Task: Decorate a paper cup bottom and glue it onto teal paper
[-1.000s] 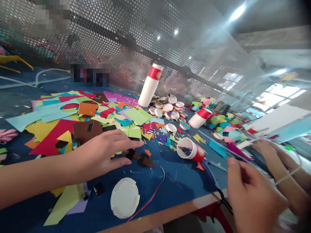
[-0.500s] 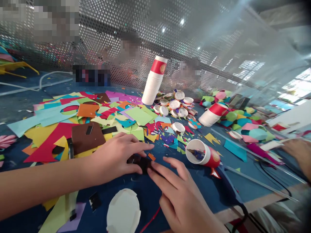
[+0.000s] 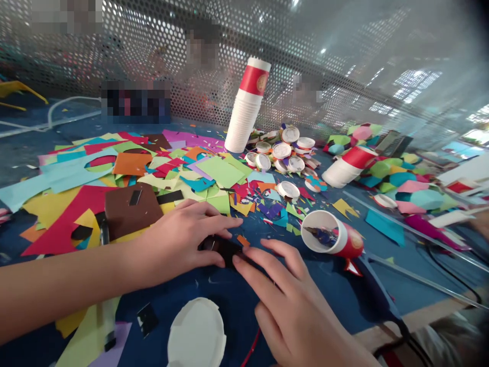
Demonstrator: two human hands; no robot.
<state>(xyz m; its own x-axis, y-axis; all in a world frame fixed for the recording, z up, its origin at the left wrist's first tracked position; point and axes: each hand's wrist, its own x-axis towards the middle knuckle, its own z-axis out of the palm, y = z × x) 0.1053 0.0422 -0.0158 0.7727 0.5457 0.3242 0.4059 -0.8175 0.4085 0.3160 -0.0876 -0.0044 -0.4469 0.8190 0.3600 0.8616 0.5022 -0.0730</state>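
A small black glossy piece (image 3: 226, 248) lies low over the blue table between my hands. My left hand (image 3: 181, 232) is closed around its left end, thumb in front and fingers behind; the palm side is hidden. Stretched fingers of my right hand (image 3: 294, 300) touch the piece's right end with their tips. Nearer to me lies a white paper disc (image 3: 196, 334) with an uneven rim. A small black square (image 3: 147, 320) lies left of the disc, beside a marker-like stick (image 3: 108, 326) partly hidden under my left forearm.
Coloured paper scraps (image 3: 126, 168) cover the back left. A tall paper-cup stack (image 3: 244, 117) stands behind, near white discs (image 3: 281, 150). On the right, a tipped cup (image 3: 346, 239) covers the front of a blue glue gun (image 3: 376, 290). A perforated metal screen (image 3: 229, 41) rises behind.
The view has shifted, so the cups and glue gun appear farther right. My left hand keeps its grip on the black piece, which shows more now. The right fingertips stay at its end.
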